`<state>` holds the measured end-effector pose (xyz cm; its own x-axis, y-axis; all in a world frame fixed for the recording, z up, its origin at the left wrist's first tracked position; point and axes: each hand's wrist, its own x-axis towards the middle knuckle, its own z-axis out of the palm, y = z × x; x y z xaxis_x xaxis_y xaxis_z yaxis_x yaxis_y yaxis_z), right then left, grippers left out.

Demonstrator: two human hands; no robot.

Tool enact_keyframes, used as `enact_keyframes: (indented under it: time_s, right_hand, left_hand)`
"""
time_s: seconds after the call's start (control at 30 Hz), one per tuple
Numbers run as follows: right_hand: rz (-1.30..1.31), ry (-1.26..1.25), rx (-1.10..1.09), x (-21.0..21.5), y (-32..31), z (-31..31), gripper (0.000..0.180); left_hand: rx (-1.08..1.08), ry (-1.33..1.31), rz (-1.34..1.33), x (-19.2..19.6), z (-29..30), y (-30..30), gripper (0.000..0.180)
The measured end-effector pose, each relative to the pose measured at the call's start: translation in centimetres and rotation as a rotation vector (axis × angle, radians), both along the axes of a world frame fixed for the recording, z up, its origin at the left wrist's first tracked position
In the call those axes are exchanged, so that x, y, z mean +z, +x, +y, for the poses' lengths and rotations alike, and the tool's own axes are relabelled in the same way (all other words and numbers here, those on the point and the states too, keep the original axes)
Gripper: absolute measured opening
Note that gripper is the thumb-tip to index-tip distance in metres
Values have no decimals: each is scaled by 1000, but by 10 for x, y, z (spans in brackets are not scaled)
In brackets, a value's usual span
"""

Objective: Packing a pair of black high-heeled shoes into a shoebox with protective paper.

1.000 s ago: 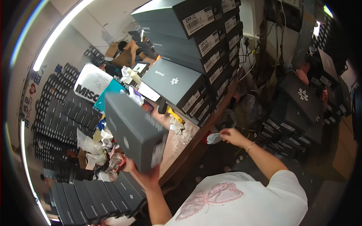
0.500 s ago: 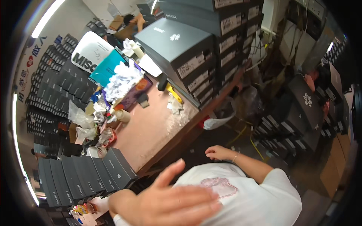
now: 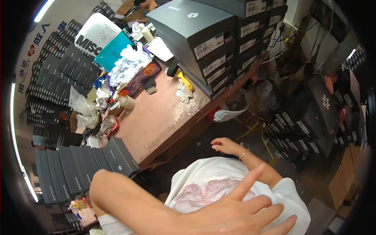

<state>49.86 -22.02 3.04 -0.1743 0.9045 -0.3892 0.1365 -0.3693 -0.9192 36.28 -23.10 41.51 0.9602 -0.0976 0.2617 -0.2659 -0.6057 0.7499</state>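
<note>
My left hand (image 3: pixel 250 213) is close to the camera, its forearm crossing in front of my white shirt (image 3: pixel 192 166) with pink embroidery. Its fingers are spread and hold nothing. My right hand (image 3: pixel 225 146), below a thin bracelet, hangs beside the bench over the floor. Its fingers are loosely curled in, with no object visible in them. Nearest the left elbow is a row of dark grey shoe boxes (image 3: pixel 80 172) standing on edge. The workbench (image 3: pixel 160 117) with a worn reddish top lies ahead of both hands, touched by neither.
A tall shoe box stack (image 3: pixel 211 29) stands at the bench's far end, by a yellow-handled tool (image 3: pixel 185 81) and a rag (image 3: pixel 185 93). White crumpled paper (image 3: pixel 129 64) fills a purple box. A co-worker's hand (image 3: pixel 330 83) is at more boxes (image 3: pixel 319 103) on the right.
My left hand has swung rightward across my shirt, and more of its forearm shows. My right hand stays low beside the bench. The view has shifted slightly.
</note>
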Motion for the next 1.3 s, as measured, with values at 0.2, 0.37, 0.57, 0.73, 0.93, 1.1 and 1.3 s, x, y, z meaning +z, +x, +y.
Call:
enact_keyframes:
  time_s: [0.2,0.37,0.57,0.73,0.93,1.1,1.3]
  right_hand:
    - [-80,212,-372,15,73,18,30]
    - [224,466,-754,125,134,73,30]
    - [-280,864,-920,144,144,178,36]
    - [-511,907,-851,131,127,190,37]
    - [-306,666,-965,89,140,163,26]
    - [-133,572,-1106,32,116,204,38]
    - [-115,436,-1224,70,103,216,55]
  left_hand:
    - [116,129,-218,-16,24,49,41]
    - [947,-448,-224,-78,172,55,76]
    - [1104,-1355,111,-170,301,48,104]
    - [868,-1418,29,-191,322,59,92]
    - [671,-1427,69,-194,342,23,73]
    - [673,-1487,-54,-214,350,36,57]
    - [695,-1412,-139,-214,326,-12,72]
